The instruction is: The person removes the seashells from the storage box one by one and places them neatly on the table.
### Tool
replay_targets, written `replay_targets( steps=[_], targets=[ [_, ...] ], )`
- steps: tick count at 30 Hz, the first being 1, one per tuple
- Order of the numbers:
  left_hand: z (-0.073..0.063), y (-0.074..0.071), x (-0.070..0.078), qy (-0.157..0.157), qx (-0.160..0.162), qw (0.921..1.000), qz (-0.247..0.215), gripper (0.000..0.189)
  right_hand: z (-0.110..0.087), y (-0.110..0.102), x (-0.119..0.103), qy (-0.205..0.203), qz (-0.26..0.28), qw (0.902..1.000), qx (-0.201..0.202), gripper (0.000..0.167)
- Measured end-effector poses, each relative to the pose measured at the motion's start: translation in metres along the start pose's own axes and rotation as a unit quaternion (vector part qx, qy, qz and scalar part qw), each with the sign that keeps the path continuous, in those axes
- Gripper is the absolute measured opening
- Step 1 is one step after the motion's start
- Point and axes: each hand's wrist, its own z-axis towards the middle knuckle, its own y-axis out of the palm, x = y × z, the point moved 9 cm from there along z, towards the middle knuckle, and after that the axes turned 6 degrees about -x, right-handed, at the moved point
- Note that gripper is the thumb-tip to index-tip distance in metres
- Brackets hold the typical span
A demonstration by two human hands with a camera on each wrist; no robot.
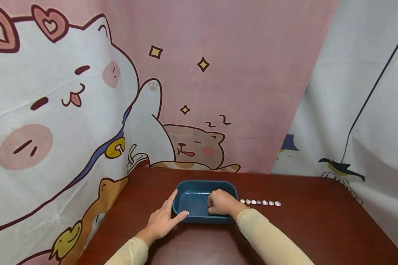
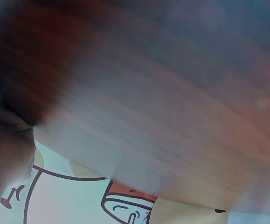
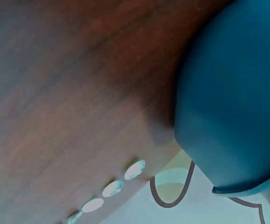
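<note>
A blue rectangular tub (image 1: 194, 205) with rounded corners stands on the table. At its near left corner lies my left hand (image 1: 162, 219), fingers straight along the left side and thumb over the near rim. A small white spot shows at that thumb's tip; what it is I cannot tell. My right hand (image 1: 223, 203) reaches inside the tub's right half with its fingers bent downward. Whether it holds anything is hidden. Right of the tub runs a row of several small whitish, shell-like pieces (image 1: 264, 202). Part of this row (image 3: 112, 188) also shows beside the tub wall (image 3: 232, 107) in the right wrist view.
The dark red-brown table (image 1: 192, 243) extends around the tub. A pink and white curtain (image 1: 245, 73) with cartoon animals hangs behind the table and down its left side. In the left wrist view, the tabletop (image 2: 139, 112) fills most of the picture.
</note>
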Motion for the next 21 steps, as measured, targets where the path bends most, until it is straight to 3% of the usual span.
replay_targets(
  steps=[4,9,12,15,18,21],
  targets=[
    [0.0,0.0,0.0,0.0,0.001,1.0,0.001,0.094,-0.006,-0.01,0.001,0.002,0.043,0.9988,0.025,0.006],
    [0.003,0.002,0.0,0.008,0.01,0.9999,0.009,0.094,-0.036,-0.06,0.025,-0.008,0.084,0.9903,0.11,0.005],
    [0.004,0.002,0.0,0.008,0.012,0.9998,0.015,0.094,-0.067,-0.085,0.07,0.034,0.102,0.9834,0.146,0.009],
    [0.004,0.001,0.0,0.009,0.01,0.9998,0.016,0.094,-0.106,-0.096,0.13,0.099,0.106,0.9752,0.167,0.015],
    [0.004,0.001,-0.001,0.01,0.006,0.9998,0.013,0.094,-0.149,-0.098,0.186,0.158,0.095,0.9684,0.168,0.021],
    [0.003,0.001,-0.003,0.005,0.006,0.9999,0.012,0.094,-0.183,-0.092,0.228,0.199,0.086,0.965,0.148,0.025]
  ],
)
